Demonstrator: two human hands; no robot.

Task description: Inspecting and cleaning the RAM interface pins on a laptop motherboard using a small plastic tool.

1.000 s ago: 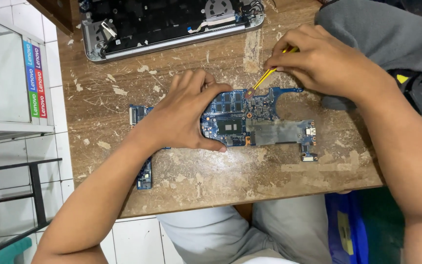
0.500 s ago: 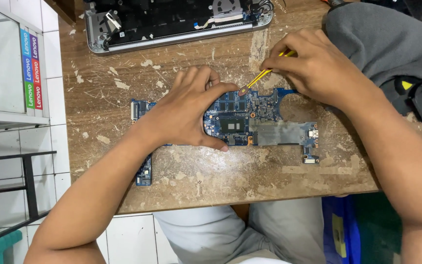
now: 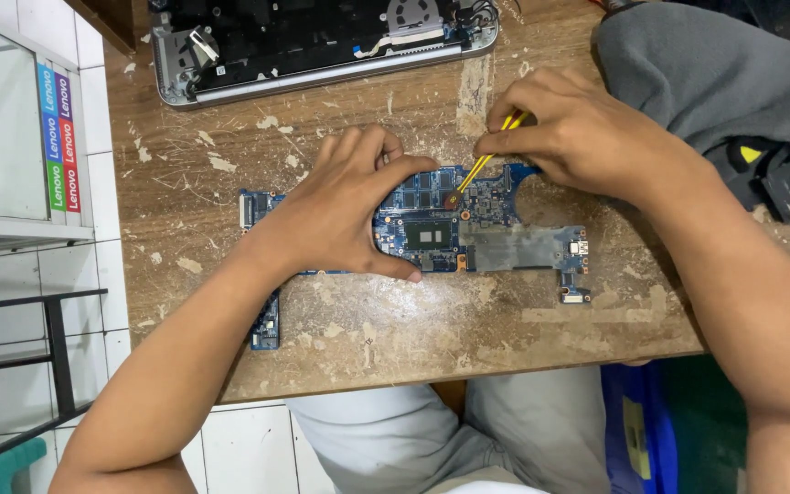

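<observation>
A: Blue circuit board (image 3: 505, 233) — where?
B: Flat on wooden table (image 3: 386, 320), pinned under spread left hand (image 3: 345, 215).
A: Right hand (image 3: 578, 137)?
B: Fingers pinched shut on yellow tool (image 3: 485, 163), tip touching board mid-top.

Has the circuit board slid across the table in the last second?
No. The circuit board sits the same way beside the table's worn patches; the left hand pins it.
</observation>
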